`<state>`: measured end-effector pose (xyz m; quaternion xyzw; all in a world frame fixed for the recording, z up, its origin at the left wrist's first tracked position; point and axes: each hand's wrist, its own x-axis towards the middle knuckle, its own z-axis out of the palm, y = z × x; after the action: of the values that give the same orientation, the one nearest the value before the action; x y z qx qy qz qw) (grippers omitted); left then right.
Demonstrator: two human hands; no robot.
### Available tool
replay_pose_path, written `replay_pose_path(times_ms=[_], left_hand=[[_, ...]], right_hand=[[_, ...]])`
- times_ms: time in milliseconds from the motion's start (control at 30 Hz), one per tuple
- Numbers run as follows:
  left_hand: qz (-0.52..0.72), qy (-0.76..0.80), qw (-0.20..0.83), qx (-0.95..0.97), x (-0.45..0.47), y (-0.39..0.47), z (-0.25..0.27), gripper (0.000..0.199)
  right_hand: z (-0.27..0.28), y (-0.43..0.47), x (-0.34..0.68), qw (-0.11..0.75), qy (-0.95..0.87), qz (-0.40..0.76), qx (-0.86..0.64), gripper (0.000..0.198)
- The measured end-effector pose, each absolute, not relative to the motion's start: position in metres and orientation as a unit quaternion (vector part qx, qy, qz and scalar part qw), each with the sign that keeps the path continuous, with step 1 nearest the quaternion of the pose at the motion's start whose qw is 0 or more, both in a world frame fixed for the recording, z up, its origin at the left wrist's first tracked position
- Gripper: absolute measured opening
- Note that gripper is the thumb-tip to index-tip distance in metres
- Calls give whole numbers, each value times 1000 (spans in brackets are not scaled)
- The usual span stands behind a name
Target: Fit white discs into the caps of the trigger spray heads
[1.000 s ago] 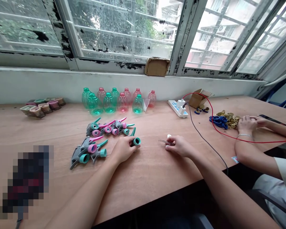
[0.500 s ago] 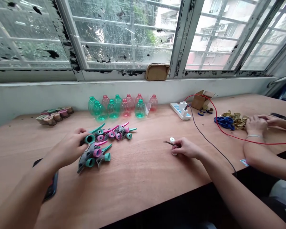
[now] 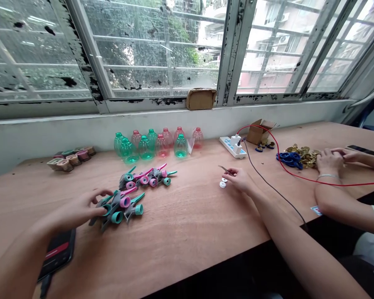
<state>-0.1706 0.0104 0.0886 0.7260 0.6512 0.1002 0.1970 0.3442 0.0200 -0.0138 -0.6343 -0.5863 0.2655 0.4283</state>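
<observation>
My left hand [image 3: 89, 204] has its thumb and fingers round a grey trigger spray head with a teal collar [image 3: 106, 210], at the left end of the nearer group of spray heads. Beside it in that group are a spray head with a pink collar [image 3: 125, 202] and others with teal collars [image 3: 139, 209]. A second cluster of spray heads [image 3: 144, 180] lies just behind. My right hand [image 3: 238, 179] is closed on dark tweezers [image 3: 225, 169], their tips pointing left. Right by its fingertips, small white round pieces [image 3: 222, 184] lie on the table.
Green and red clear bottles [image 3: 146, 149] stand along the wall. Small tubs [image 3: 71, 158] sit at back left, a phone [image 3: 57, 253] under my left forearm. A power strip [image 3: 232, 147] with cables is at back right. Another person's hands [image 3: 329, 162] work at gold and blue parts [image 3: 289, 160].
My left hand has brought the spray head down and nearer, to the left end of the front group. My right hand has lifted slightly away from the white pieces, uncovering them.
</observation>
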Motion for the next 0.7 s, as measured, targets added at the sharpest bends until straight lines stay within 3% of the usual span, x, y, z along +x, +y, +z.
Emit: replay_pose_path(times_ms=[233, 400, 533, 700], left_hand=[[141, 594, 95, 786, -132, 70, 100, 50], [86, 591, 114, 794, -125, 97, 92, 31], [103, 604, 98, 784, -134, 97, 102, 25], [258, 601, 40, 756, -95, 53, 112, 34]], right_hand=[[-17, 10, 330, 427, -640, 22, -639, 32], [-21, 9, 330, 421, -656, 20, -626, 30], [-19, 9, 331, 466, -630, 40, -620, 31], [-7, 2, 316, 500, -640, 90, -576, 34]])
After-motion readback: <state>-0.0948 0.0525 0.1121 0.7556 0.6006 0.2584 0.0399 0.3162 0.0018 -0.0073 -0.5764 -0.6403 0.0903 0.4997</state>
